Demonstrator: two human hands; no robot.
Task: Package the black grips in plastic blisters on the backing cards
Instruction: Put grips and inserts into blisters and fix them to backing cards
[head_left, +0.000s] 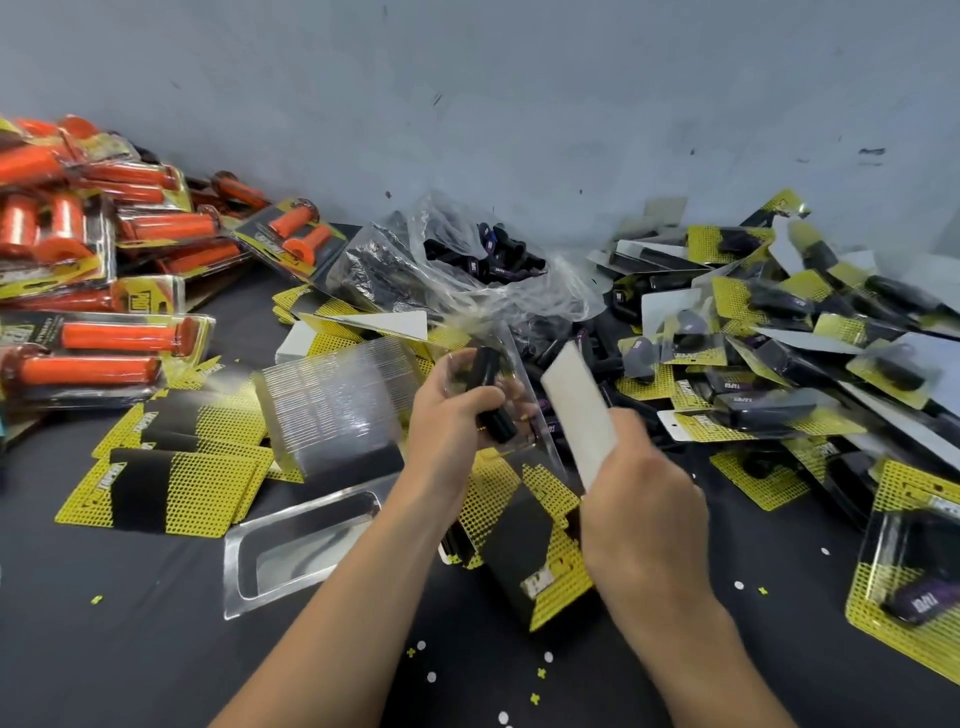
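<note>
Left hand (452, 415) grips black grip (488, 370), right hand (644, 499) grips backing card (579, 410), beside blister stack (332, 405).

place: packing workshop (bulk blister packing)
surface: dark work surface (130, 649) against a bare grey wall (519, 104)
stock: heaps of carded orange grips (124, 338), carded black grips (753, 410), loose backing cards (171, 493), a stack of clear blisters (332, 410)
</note>
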